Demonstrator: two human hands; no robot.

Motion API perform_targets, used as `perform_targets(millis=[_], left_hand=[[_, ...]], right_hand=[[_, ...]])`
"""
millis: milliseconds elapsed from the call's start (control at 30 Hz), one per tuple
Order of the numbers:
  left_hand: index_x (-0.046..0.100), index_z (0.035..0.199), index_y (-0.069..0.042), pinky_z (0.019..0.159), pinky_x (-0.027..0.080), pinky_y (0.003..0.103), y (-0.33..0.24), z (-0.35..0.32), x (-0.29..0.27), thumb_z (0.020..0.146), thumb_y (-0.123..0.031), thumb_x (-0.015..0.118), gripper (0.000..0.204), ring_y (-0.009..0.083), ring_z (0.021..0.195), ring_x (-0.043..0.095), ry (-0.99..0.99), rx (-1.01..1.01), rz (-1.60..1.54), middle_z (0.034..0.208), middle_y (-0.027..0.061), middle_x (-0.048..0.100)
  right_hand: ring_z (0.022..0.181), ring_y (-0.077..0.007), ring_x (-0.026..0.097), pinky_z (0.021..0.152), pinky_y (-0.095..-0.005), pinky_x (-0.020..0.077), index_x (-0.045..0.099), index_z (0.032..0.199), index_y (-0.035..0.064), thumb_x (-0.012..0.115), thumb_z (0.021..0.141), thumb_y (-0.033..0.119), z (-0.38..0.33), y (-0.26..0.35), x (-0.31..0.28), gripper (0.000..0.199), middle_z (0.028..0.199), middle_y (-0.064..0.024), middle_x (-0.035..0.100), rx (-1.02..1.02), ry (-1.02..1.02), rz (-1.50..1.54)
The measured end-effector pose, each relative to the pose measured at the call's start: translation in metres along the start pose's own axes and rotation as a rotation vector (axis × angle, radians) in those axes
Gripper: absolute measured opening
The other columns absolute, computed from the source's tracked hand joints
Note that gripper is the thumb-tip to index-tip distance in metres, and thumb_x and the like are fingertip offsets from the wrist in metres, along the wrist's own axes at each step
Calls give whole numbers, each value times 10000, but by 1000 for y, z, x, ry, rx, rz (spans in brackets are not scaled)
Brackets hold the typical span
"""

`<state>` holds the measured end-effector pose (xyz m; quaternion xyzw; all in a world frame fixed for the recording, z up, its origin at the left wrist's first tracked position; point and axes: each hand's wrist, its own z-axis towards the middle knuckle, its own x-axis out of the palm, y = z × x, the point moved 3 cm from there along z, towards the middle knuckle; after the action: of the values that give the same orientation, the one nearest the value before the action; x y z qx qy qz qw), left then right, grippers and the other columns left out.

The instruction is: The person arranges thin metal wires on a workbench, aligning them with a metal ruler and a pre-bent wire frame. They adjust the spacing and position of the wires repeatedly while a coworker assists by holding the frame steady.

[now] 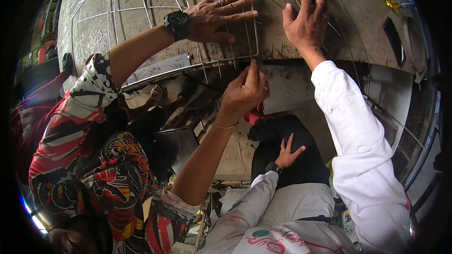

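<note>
My right hand [308, 23] is over the bench top, its fingers and thumb curled round a black-and-yellow thing [295, 1] that looks like a tape measure; the hand hides much of it. My left hand [288, 153], with a dark watch at the wrist, rests on my black-clad leg [287, 174], fingers spread and holding nothing. Left of my right hand lies a grid of thin metal rods [127, 8]. A co-worker's hand [216, 16] lies flat across the rods. The co-worker's other hand [247, 89] pinches the bent rod corner at the bench's front edge.
The worn bench top [329, 42] has a ragged front edge. At its right lie a dark flat strip [393, 41], a yellow-and-clear object [392, 1] and a curved band [414, 42]. A flat metal bar [160, 68] lies along the front. The co-worker's patterned sleeve [70, 122] is close on the left.
</note>
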<state>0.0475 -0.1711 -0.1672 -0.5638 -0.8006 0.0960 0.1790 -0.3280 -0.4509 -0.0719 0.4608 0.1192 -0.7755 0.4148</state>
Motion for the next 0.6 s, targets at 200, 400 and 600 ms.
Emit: perform_targets(millis=[200, 400, 600], left_hand=[[90, 1716, -308, 1281, 237, 552, 6, 4, 2, 873, -782, 666, 1125, 509, 1611, 28, -18, 29, -13, 1702, 392, -4], [101, 1712, -334, 1270, 261, 565, 15, 14, 7, 857, -801, 668, 1127, 525, 1599, 88, -45, 32, -1, 1706, 379, 18], [111, 1707, -359, 1247, 317, 570, -3, 3, 1, 825, -823, 678, 1146, 545, 1566, 213, -43, -47, 32, 1712, 362, 48]], right_hand=[[1308, -505, 472, 1063, -619, 456, 416, 1547, 158, 682, 950, 356, 1, 0, 1, 684, 1482, -259, 404, 14, 2, -3], [1315, -546, 462, 1074, -654, 450, 413, 1540, 145, 694, 921, 333, 1, -2, 1, 705, 1477, -287, 399, 32, -2, 20], [1342, -557, 444, 1089, -648, 443, 407, 1554, 149, 688, 931, 329, 0, -3, -1, 707, 1501, -284, 383, 48, 24, 20]])
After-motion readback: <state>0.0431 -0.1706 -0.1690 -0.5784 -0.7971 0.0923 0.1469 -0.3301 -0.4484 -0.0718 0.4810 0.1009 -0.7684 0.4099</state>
